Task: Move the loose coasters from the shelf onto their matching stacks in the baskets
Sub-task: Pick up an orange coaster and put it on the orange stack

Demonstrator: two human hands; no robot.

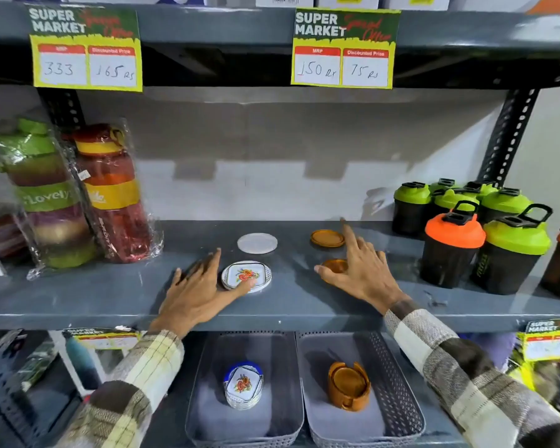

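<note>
Nearest, below the shelf [272, 305], each basket holds a stack: flowered white coasters [243, 384] in the left basket [204, 376], brown ones in a holder [348, 388] in the right basket [398, 383]. On the shelf, the left hand [201, 286], its grip apart, touches a loose flowered coaster [247, 275], while the right hand [362, 270], fingers spread, covers a brown coaster [334, 265]. Behind these lie a plain white disc [257, 243] and another brown coaster [327, 238], so four loose pieces apparently remain.

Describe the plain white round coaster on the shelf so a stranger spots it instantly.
On the grey metal shelf, look behind the white floral-print coaster by the left hand. The plain white round coaster lies flat, untouched, without any flower print.
</note>
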